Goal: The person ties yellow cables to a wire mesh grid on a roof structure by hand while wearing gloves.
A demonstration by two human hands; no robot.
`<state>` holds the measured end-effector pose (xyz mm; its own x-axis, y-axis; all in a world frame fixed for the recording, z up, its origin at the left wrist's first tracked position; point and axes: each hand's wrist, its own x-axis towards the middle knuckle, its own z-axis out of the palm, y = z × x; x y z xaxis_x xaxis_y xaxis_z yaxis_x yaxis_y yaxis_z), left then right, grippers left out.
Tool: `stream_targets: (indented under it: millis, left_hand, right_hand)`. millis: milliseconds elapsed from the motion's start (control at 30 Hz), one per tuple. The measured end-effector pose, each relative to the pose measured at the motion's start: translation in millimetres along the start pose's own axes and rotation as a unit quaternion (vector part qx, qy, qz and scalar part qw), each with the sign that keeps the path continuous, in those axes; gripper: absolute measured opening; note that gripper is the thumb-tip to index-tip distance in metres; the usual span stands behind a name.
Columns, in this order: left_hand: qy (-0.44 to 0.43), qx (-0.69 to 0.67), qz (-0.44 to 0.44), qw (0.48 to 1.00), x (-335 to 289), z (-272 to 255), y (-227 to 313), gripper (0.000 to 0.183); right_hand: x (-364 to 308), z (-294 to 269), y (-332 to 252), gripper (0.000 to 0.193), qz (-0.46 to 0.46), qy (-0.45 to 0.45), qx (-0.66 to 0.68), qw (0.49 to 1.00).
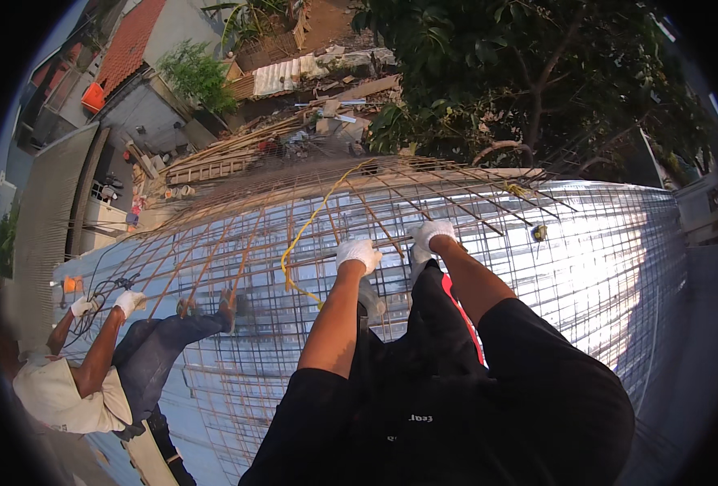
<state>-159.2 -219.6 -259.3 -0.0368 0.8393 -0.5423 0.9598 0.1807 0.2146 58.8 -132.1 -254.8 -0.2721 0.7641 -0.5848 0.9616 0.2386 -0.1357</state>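
Rebar mesh [488, 243] lay under both gloved hands, the left hand [358, 254] and right hand [433, 233] each closed around a rusty bar [391, 240], yellow cord [306, 231] just left.

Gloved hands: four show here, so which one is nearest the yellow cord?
The wearer's left hand, gripping a rebar just right of the yellow cord. The right hand is farther; the co-worker's gloves lie far left.

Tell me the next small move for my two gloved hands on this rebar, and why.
Probably draw the bar a little toward you. Both the left hand and right hand grip one rusty rebar bar above the steel mesh, and a yellow cord runs close to the left hand, so go slowly.
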Motion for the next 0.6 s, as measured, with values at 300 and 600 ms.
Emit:
stream_targets:
  millis: [300, 600]
  left_hand:
    - [0.021, 0.003, 0.014, 1.000, -88.7, 11.8, -27.7, 0.049]
    - [0.021, 0.006, 0.015, 1.000, -240.7, 44.5, -29.2, 0.050]
  right_hand:
    - [-86.5, 39.2, -38.2, 0.072, 0.050, 0.044, 0.023, 0.997]
    - [-257.4, 86.8, -67.7, 0.071, 0.004, 0.020, 0.023, 1.000]
